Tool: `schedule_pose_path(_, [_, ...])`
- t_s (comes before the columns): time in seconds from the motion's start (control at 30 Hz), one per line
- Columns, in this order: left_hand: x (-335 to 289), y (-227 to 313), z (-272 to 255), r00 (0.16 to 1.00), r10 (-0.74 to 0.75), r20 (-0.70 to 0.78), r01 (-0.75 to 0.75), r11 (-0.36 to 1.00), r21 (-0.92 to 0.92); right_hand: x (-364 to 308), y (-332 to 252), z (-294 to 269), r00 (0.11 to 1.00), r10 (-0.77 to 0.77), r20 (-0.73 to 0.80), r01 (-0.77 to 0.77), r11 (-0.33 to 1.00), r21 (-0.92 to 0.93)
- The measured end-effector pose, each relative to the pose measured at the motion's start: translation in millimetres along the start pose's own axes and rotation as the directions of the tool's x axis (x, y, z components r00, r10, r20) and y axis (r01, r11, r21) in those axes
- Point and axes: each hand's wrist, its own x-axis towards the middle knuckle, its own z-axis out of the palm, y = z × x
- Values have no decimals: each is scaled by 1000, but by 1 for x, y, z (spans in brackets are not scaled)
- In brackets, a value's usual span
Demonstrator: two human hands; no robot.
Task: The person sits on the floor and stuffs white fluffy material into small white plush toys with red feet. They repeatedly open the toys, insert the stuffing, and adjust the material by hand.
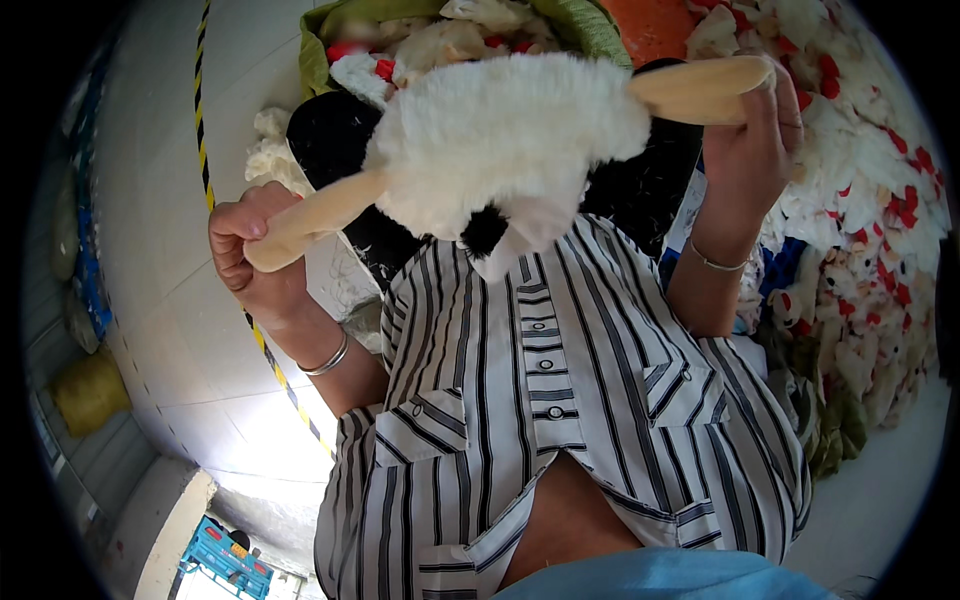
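Stretched between my hands is a white plush toy piece [510, 130], furry, with a black patch and a pale pinkish flap along its lower edge. A long tan flap, ear-like in shape, sticks out from each side. The left flap [325, 215] is pinched between the thumb and fingers of my left hand [258, 250]. My right hand [750, 140] grips the end of the right flap [690, 90], higher up. The plush piece hangs above my lap, tilted up toward the right. Whether it is stuffed I cannot tell.
Beyond the plush piece stands a green sack [580, 25] of plush pieces. A large heap of white and red pieces [860, 220] lies at the right. Yellow-black tape [203, 130] runs along the tiled floor at the left. White fluff [270, 150] lies near my left hand.
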Motion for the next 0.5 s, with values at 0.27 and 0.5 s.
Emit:
schedule_pose_path(0.27, [-26,-23,-32,962,-271,-37,271,927,260,1,-18,7,998,39,-47,-43,996,-75])
schedule_pose_path(0.5, [-13,-62,-17,931,-364,-35,235,520,821,-16,-13,46,873,204,442,-35,932,-359])
